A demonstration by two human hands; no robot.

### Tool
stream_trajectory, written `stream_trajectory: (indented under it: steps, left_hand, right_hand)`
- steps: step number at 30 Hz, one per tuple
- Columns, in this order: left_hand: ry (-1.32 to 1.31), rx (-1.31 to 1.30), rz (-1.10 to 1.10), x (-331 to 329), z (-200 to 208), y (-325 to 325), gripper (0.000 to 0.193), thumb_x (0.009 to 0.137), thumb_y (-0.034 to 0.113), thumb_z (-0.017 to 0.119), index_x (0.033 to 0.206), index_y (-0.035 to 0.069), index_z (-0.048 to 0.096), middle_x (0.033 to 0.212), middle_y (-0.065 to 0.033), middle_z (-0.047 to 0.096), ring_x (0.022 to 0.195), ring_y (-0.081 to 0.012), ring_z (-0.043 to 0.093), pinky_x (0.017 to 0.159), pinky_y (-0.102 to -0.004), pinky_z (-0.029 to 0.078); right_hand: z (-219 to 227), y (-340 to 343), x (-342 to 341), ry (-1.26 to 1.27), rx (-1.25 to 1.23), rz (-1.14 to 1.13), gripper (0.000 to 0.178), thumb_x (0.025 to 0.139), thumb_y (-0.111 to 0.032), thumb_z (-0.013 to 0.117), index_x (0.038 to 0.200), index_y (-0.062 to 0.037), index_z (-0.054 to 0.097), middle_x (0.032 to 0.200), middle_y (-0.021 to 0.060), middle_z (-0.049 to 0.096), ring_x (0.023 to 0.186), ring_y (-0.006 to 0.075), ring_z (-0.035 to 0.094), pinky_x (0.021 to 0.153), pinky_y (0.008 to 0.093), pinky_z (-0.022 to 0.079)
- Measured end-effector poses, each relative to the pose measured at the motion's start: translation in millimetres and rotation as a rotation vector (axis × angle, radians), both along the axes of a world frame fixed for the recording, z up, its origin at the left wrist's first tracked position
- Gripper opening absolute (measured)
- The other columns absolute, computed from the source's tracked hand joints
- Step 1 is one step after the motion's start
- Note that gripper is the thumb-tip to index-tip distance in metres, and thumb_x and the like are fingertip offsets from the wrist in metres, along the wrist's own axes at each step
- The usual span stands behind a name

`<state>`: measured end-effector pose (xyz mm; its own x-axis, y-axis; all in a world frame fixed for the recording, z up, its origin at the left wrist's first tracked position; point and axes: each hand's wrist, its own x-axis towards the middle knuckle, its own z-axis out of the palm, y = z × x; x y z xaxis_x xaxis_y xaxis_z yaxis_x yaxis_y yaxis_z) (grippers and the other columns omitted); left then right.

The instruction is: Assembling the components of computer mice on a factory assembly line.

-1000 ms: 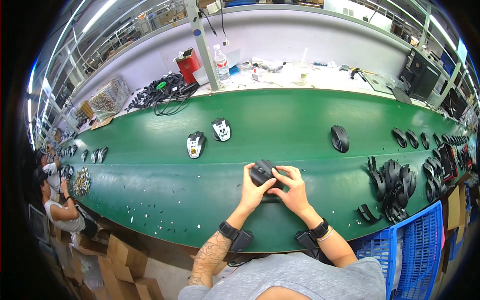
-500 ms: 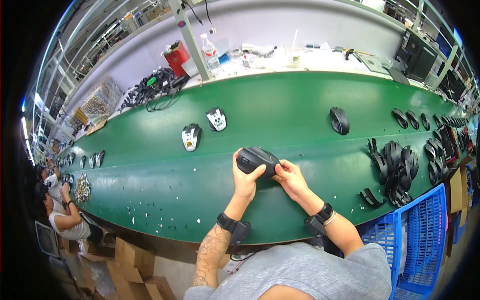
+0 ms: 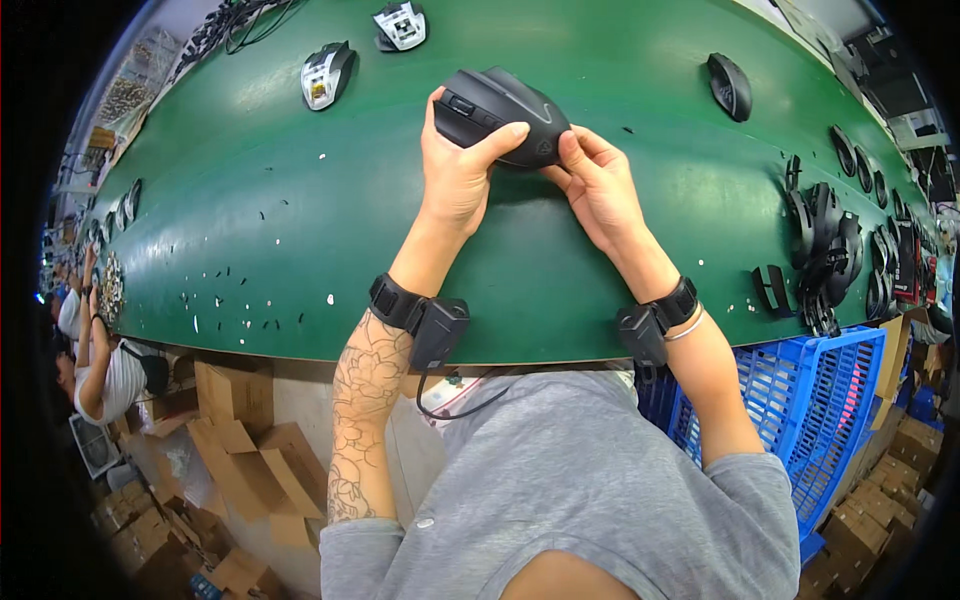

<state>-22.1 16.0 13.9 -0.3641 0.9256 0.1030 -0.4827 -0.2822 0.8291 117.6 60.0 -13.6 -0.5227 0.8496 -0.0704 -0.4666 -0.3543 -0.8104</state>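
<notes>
The mouse (image 3: 503, 112) in our hands has its black cover on, so we judge that one mostly done; its underside is hidden, so we cannot tell what is left there. Two open mice (image 3: 326, 80) beyond our left hand (image 3: 456, 178) show white insides and look unfinished. Our left hand grips the mouse's side, thumb on top; our right hand (image 3: 606, 195) pinches its near right end. The mouse sits just beyond both wrists, over the table (image 3: 530, 290).
</notes>
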Motion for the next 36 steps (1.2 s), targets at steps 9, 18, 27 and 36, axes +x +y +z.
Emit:
stream_trajectory:
  steps: [9, 18, 27, 36]
  left_hand:
    - [0.1, 0.02, 0.015, 5, -4, -5, 0.051, 0.068, -0.001, 0.073, 0.108, 0.003, 0.043, 0.097, -0.0077, 0.059, 0.088, -0.0165, 0.06, 0.083, -0.0317, 0.049]
    - [0.075, -0.011, -0.039, -7, -2, 0, 0.053, 0.066, 0.001, 0.074, 0.109, 0.002, 0.043, 0.099, -0.0081, 0.058, 0.09, -0.0167, 0.059, 0.082, -0.0315, 0.049]
    - [0.221, 0.073, -0.02, -3, -3, 0, 0.057, 0.065, 0.004, 0.077, 0.11, 0.001, 0.042, 0.098, -0.0101, 0.058, 0.091, -0.0178, 0.06, 0.082, -0.0315, 0.05]
    - [0.099, 0.001, 0.021, -1, -12, 3, 0.054, 0.064, 0.004, 0.078, 0.107, 0.002, 0.045, 0.097, -0.0079, 0.058, 0.088, -0.0162, 0.06, 0.081, -0.0297, 0.05]
  right_hand:
    - [3, -9, 9, -0.023, -0.041, -0.021, 0.036, 0.085, -0.023, 0.062, 0.107, 0.0058, 0.058, 0.101, 0.011, 0.062, 0.092, 0.0173, 0.059, 0.086, 0.0327, 0.047]
    - [4, -3, 4, -0.066, -0.043, 0.033, 0.032, 0.087, -0.022, 0.06, 0.106, 0.0032, 0.058, 0.101, 0.0087, 0.061, 0.095, 0.0155, 0.057, 0.089, 0.0309, 0.045]
    - [-4, -2, 17, 0.051, -0.059, 0.129, 0.024, 0.088, -0.023, 0.058, 0.099, -0.0017, 0.058, 0.1, 0.0066, 0.061, 0.094, 0.0143, 0.057, 0.092, 0.0321, 0.042]
    - [6, -4, 9, -0.274, 0.065, -0.118, 0.034, 0.085, -0.019, 0.064, 0.111, 0.0012, 0.055, 0.103, 0.0069, 0.059, 0.095, 0.0143, 0.056, 0.08, 0.0282, 0.048]
